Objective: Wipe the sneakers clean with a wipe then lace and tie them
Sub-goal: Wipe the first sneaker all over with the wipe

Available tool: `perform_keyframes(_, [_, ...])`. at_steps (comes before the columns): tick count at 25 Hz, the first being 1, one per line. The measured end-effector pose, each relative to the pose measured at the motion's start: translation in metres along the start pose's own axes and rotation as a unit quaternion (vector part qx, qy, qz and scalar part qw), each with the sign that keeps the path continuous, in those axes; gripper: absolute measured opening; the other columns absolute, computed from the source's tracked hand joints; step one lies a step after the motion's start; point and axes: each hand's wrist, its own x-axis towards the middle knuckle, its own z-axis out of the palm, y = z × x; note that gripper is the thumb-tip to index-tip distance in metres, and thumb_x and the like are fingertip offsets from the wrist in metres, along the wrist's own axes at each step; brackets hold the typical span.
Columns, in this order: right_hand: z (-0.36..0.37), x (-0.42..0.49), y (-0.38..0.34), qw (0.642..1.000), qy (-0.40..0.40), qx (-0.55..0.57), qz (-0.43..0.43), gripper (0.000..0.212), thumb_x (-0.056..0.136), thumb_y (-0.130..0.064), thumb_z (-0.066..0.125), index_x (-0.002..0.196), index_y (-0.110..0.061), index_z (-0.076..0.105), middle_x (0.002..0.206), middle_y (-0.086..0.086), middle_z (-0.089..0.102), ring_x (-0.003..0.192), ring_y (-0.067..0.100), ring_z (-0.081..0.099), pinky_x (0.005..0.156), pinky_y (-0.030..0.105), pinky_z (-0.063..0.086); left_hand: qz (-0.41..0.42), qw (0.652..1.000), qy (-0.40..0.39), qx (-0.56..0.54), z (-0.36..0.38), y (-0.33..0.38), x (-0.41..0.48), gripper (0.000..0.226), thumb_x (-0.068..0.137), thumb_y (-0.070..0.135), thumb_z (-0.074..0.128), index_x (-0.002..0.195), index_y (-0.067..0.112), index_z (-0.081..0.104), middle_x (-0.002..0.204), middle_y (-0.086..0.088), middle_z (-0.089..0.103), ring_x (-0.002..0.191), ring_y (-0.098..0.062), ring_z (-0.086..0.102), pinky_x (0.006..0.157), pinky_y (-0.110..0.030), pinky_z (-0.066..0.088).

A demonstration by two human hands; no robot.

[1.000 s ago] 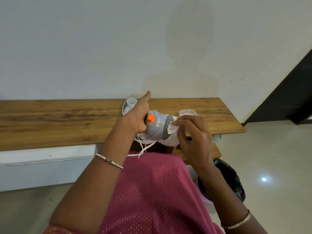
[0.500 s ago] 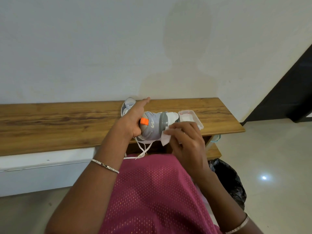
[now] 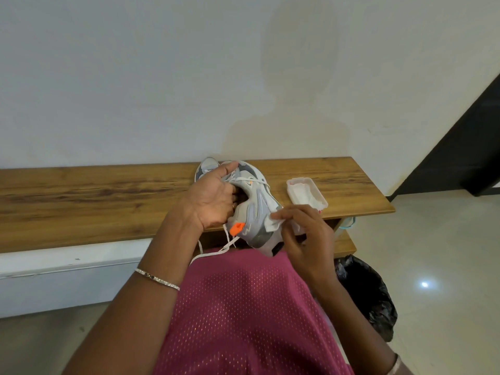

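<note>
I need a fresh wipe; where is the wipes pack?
Head view: the wipes pack lies on the wooden bench near its right end, just right of the held sneaker.

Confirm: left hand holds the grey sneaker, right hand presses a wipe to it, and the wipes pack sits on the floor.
Wrong on one point: the head view shows the wipes pack on the wooden bench, not the floor. The left hand does hold the grey sneaker, and the right hand presses a wipe to it.

Grained wooden bench, glossy tiled floor, perforated pink cloth.
</note>
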Motion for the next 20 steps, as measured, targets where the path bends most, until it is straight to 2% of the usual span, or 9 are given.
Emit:
perform_keyframes(2, [0.007, -0.008, 0.002, 1.000, -0.018, 0.004, 0.001, 0.028, 0.081, 0.004, 0.068, 0.097, -0.018, 0.075, 0.103, -0.009, 0.065, 0.102, 0.003, 0.059, 0.083, 0.026, 0.053, 0.032, 0.996, 0.008, -0.077, 0.003, -0.002, 0.002, 0.061, 0.088, 0.044, 0.061, 0.134, 0.006, 0.057, 0.125, -0.016, 0.063, 0.119, -0.031, 0.059, 0.097, -0.045, 0.050])
perform_keyframes(4, [0.016, -0.016, 0.001, 1.000, -0.023, 0.006, -0.002, 0.031, 0.080, 0.004, 0.069, 0.098, -0.020, 0.075, 0.104, -0.010, 0.063, 0.103, 0.005, 0.059, 0.084, 0.028, 0.052, 0.063, 0.989, 0.012, -0.134, 0.009, -0.006, 0.004, 0.055, 0.087, 0.045, 0.060, 0.127, 0.009, 0.062, 0.118, -0.014, 0.066, 0.108, -0.029, 0.062, 0.093, -0.044, 0.053])
perform_keyframes(7, [0.019, -0.018, 0.002, 1.000, -0.012, 0.020, -0.003, 0.031, 0.079, 0.003, 0.071, 0.100, -0.020, 0.076, 0.104, -0.009, 0.064, 0.104, 0.009, 0.060, 0.084, 0.032, 0.053, 0.104, 0.979, -0.036, -0.174, 0.018, -0.010, 0.005, 0.062, 0.093, 0.058, 0.048, 0.132, 0.013, 0.062, 0.129, -0.013, 0.065, 0.114, -0.029, 0.064, 0.101, -0.046, 0.048])
perform_keyframes(11, [0.019, -0.015, 0.002, 0.998, -0.034, 0.051, 0.009, 0.030, 0.079, 0.004, 0.071, 0.097, -0.018, 0.077, 0.101, -0.009, 0.068, 0.099, 0.009, 0.065, 0.082, 0.035, 0.056, 0.133, 0.968, -0.054, -0.208, 0.019, -0.016, 0.010, 0.076, 0.096, 0.070, 0.026, 0.132, 0.013, 0.061, 0.127, -0.015, 0.067, 0.107, -0.029, 0.070, 0.095, -0.045, 0.048])
perform_keyframes(14, [0.010, -0.004, -0.003, 0.994, -0.038, 0.095, 0.042, 0.029, 0.081, 0.007, 0.069, 0.095, -0.017, 0.077, 0.099, -0.009, 0.070, 0.095, 0.011, 0.067, 0.080, 0.033, 0.057, 0.150, 0.974, -0.028, -0.165, 0.021, -0.023, 0.016, 0.075, 0.097, 0.069, 0.025, 0.136, 0.015, 0.058, 0.133, -0.013, 0.064, 0.122, -0.028, 0.062, 0.109, -0.045, 0.042])
perform_keyframes(17, [-0.007, 0.016, -0.010, 0.994, 0.026, 0.100, 0.043, 0.027, 0.083, 0.006, 0.067, 0.096, -0.017, 0.075, 0.098, -0.010, 0.069, 0.091, 0.012, 0.065, 0.072, 0.025, 0.052, 0.181, 0.980, -0.013, -0.087, 0.028, -0.030, 0.016, 0.062, 0.098, 0.062, 0.038, 0.136, 0.018, 0.058, 0.134, -0.011, 0.064, 0.127, -0.026, 0.058, 0.112, -0.046, 0.039])
perform_keyframes(19, [-0.019, 0.033, -0.016, 0.993, 0.060, 0.098, 0.018, 0.027, 0.084, 0.006, 0.066, 0.098, -0.015, 0.073, 0.098, -0.006, 0.069, 0.091, 0.014, 0.065, 0.072, 0.028, 0.051, 0.218, 0.975, 0.031, -0.023, 0.031, -0.037, 0.014, 0.046, 0.097, 0.054, 0.050, 0.125, 0.021, 0.067, 0.127, -0.013, 0.067, 0.124, -0.025, 0.058, 0.113, -0.047, 0.038])
perform_keyframes(20, [-0.024, 0.040, -0.019, 0.994, 0.070, 0.089, -0.003, 0.027, 0.084, 0.007, 0.066, 0.099, -0.013, 0.073, 0.098, -0.003, 0.069, 0.091, 0.015, 0.064, 0.072, 0.029, 0.051, 0.239, 0.968, 0.069, 0.020, 0.031, -0.039, 0.013, 0.034, 0.097, 0.048, 0.055, 0.116, 0.025, 0.071, 0.120, -0.010, 0.070, 0.116, -0.017, 0.059, 0.111, -0.046, 0.037])
